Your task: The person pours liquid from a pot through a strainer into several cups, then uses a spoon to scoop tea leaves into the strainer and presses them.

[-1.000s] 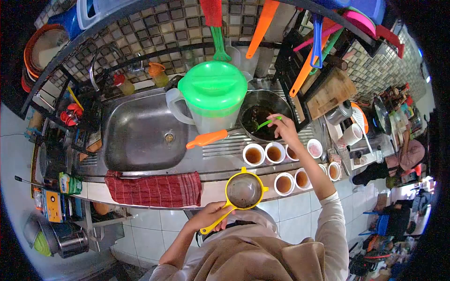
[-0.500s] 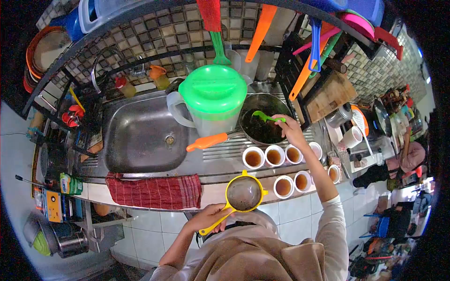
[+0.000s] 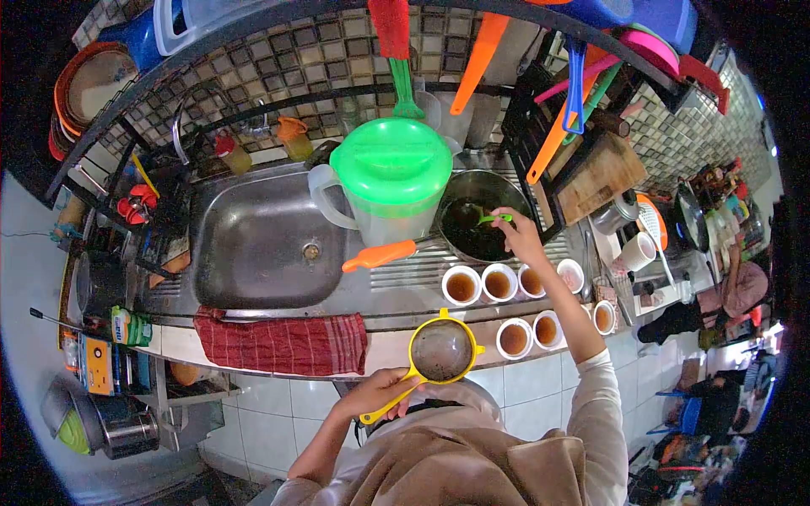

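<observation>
My left hand (image 3: 380, 395) is closed round the handle of a yellow strainer (image 3: 441, 350), held level in front of my body at the counter edge. Dark bits lie on its mesh. Above the pot (image 3: 525, 191), my right hand (image 3: 521, 236) pinches the handle of a green spoon (image 3: 499, 218). The spoon's head is down in the pot's dark liquid, mostly hidden. An orange handle (image 3: 380, 255) sticks out from the pot to the left. Several white cups (image 3: 461, 287) with brown liquid stand near my right forearm; one cup (image 3: 570, 275) looks pale inside.
A jug with a green lid (image 3: 392, 160) stands left of the pot, beside the steel sink (image 3: 266, 244). A red cloth (image 3: 283, 343) lies on the front edge. Utensils, including an orange one (image 3: 479, 63), hang overhead. Another person (image 3: 742, 287) is at the far right.
The green spoon has dipped lower into the pot, so its head has gone from sight. My right hand has shifted slightly. The strainer stays in place in my left hand.
</observation>
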Demonstrator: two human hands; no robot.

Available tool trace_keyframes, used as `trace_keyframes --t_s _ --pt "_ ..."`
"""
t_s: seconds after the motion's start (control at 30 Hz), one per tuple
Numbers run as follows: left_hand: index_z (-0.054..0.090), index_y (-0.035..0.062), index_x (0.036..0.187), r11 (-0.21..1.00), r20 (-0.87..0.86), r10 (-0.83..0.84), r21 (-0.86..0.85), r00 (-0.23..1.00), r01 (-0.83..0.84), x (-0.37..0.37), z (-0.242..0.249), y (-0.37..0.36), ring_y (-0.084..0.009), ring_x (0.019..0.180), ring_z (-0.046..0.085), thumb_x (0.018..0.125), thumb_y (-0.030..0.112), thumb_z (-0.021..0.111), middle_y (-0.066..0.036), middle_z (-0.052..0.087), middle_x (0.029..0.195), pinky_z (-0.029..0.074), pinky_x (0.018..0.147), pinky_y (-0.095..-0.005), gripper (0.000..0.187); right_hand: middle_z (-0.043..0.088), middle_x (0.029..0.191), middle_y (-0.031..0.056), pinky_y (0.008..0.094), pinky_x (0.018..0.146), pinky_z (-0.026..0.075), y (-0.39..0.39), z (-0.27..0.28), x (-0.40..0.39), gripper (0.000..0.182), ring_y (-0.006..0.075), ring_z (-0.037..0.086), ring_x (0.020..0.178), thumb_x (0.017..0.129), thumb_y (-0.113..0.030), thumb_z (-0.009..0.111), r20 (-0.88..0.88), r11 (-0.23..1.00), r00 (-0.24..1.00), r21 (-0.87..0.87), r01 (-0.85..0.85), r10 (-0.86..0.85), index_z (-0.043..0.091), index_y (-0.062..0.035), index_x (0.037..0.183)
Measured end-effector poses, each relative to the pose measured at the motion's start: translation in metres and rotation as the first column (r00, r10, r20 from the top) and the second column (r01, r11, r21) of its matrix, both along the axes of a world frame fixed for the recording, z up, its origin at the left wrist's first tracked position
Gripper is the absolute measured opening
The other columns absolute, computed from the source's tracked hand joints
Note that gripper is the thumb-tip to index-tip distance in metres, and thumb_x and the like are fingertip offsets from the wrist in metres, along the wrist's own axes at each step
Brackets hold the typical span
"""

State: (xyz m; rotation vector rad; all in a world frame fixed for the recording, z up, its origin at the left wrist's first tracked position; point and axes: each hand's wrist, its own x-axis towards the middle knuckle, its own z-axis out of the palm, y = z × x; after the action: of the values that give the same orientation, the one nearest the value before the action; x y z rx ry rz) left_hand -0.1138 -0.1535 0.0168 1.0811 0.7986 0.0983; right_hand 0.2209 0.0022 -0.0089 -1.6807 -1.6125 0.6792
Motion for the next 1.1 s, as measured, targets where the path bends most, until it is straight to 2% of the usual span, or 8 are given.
trace_keyframes --t_s 0.13,0.23,0.47,0.87,0.93,0.97,1.03,1.1 --pt "0.051 0.0056 0.097 1.000 -0.003 0.000 -0.015 1.000 0.000 0.000 0.003 0.001 -0.0073 0.040 0.048 0.091 0.035 0.039 -0.003 0.051 0.054 0.040 0.035 -0.0199 0.032 0.062 0.079 0.0095 0.0207 0.037 0.038 0.004 -0.008 0.000 0.022 0.0094 0.049 0.040 0.083 -0.016 0.049 -0.471 0.997 0.882 -0.076 -0.019 -0.019 0.056 -0.0026 0.099" --pt "0.051 0.0055 0.097 1.000 -0.005 -0.002 -0.007 1.000 0.001 0.000 0.005 0.002 -0.0075 0.040 0.048 0.091 0.034 0.038 -0.003 0.051 0.054 0.040 0.035 -0.0201 0.032 0.061 0.077 0.0097 0.0207 0.037 0.036 0.004 -0.005 0.001 0.022 0.0104 0.047 0.040 0.082 -0.014 0.048 -0.591 0.993 0.803 -0.116 0.012 -0.079 0.057 -0.0009 0.097" --pt "0.050 0.0061 0.099 1.000 0.008 -0.015 -0.004 1.000 0.015 -0.001 0.001 0.003 -0.0080 0.040 0.049 0.092 0.034 0.038 -0.004 0.052 0.054 0.041 0.036 -0.0206 0.031 0.060 0.076 0.0096 0.0197 0.038 0.036 0.001 -0.001 0.004 0.022 0.0100 0.046 0.040 0.082 -0.013 0.045 -0.615 0.995 0.783 -0.091 0.045 -0.092 0.058 -0.0024 0.096" --pt "0.050 0.0063 0.100 1.000 -0.018 -0.031 0.001 0.999 0.031 -0.001 -0.002 0.003 -0.0079 0.041 0.050 0.092 0.033 0.037 -0.003 0.052 0.054 0.041 0.036 -0.0203 0.031 0.061 0.078 0.0087 0.0215 0.039 0.035 0.003 -0.002 0.015 0.021 0.0094 0.046 0.040 0.086 -0.018 0.045 -0.474 0.994 0.874 -0.043 0.098 -0.107 0.056 -0.0058 0.099" --pt "0.050 0.0065 0.100 1.000 0.010 -0.027 -0.010 1.000 0.027 -0.002 -0.005 0.002 -0.0078 0.041 0.049 0.092 0.033 0.036 -0.003 0.052 0.055 0.041 0.036 -0.0201 0.031 0.060 0.080 0.0124 0.0289 0.048 0.042 0.001 0.002 0.015 0.020 0.0178 0.052 0.047 0.084 -0.018 0.046 0.004 0.994 0.994 0.009 0.106 -0.106 0.057 -0.0113 0.100" --pt "0.050 0.0065 0.100 1.000 0.010 -0.026 -0.011 1.000 0.026 -0.002 -0.004 0.002 -0.0078 0.041 0.049 0.092 0.033 0.036 -0.003 0.052 0.055 0.041 0.036 -0.0201 0.031 0.060 0.080 0.0124 0.0289 0.048 0.042 0.000 0.001 0.015 0.020 0.0178 0.052 0.047 0.084 -0.018 0.046 0.003 0.994 0.994 0.009 0.106 -0.106 0.057 -0.0113 0.100" --pt "0.050 0.0065 0.100 0.999 -0.015 -0.038 0.016 0.999 0.038 -0.001 -0.001 0.003 -0.0077 0.041 0.049 0.092 0.034 0.036 -0.003 0.052 0.055 0.041 0.037 -0.0199 0.031 0.060 0.077 0.0132 0.0332 0.056 0.044 -0.002 -0.001 0.016 0.020 0.0220 0.055 0.053 0.083 -0.020 0.047 0.250 0.986 0.968 0.161 -0.048 0.006 0.058 -0.0147 0.100" --pt "0.050 0.0065 0.100 0.999 -0.023 -0.040 0.012 0.999 0.040 -0.001 -0.001 0.003 -0.0077 0.041 0.049 0.092 0.034 0.036 -0.003 0.052 0.054 0.041 0.037 -0.0199 0.032 0.060 0.075 0.0113 0.0314 0.053 0.044 -0.002 -0.001 0.014 0.020 0.0199 0.055 0.051 0.084 -0.020 0.047 0.197 0.996 0.980 0.085 -0.031 0.014 0.058 -0.0137 0.099"
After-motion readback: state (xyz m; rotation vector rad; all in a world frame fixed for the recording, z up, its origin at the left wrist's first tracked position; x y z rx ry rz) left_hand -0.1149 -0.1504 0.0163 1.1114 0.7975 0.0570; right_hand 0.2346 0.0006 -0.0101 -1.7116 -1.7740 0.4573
